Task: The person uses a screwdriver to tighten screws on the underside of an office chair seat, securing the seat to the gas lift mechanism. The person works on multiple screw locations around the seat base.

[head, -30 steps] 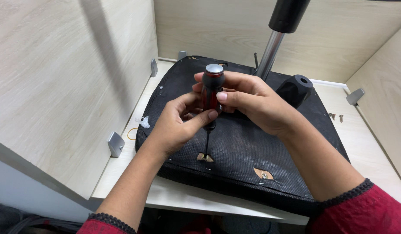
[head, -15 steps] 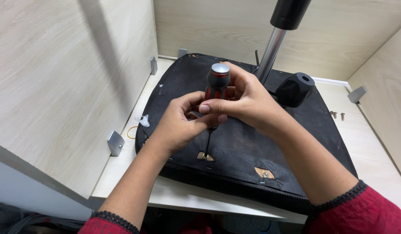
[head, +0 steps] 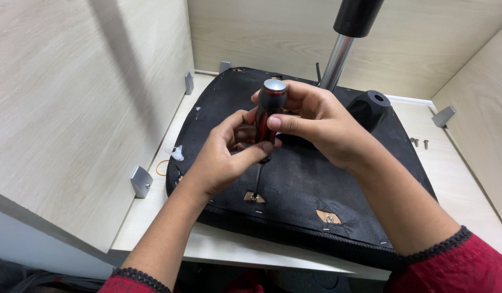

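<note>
Screwdriver (head: pixel 268 116) — black-and-red handle, silver cap on top, thin dark shaft; stands near upright, tip down in screw hole (head: pixel 255 197) at small cut-out in fabric. Handle wrapped by both hands, cap left bare. Seat base (head: pixel 305 179) — black fabric-covered, upside down, flat on light wooden surface, near edge facing viewer; second cut-out with screw (head: pixel 329 218) just right of first.

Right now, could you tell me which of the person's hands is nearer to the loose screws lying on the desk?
Right. The right hand grips the screwdriver handle, on the side toward the loose screws; the left hand holds the handle lower down, on its far side from them.
</note>
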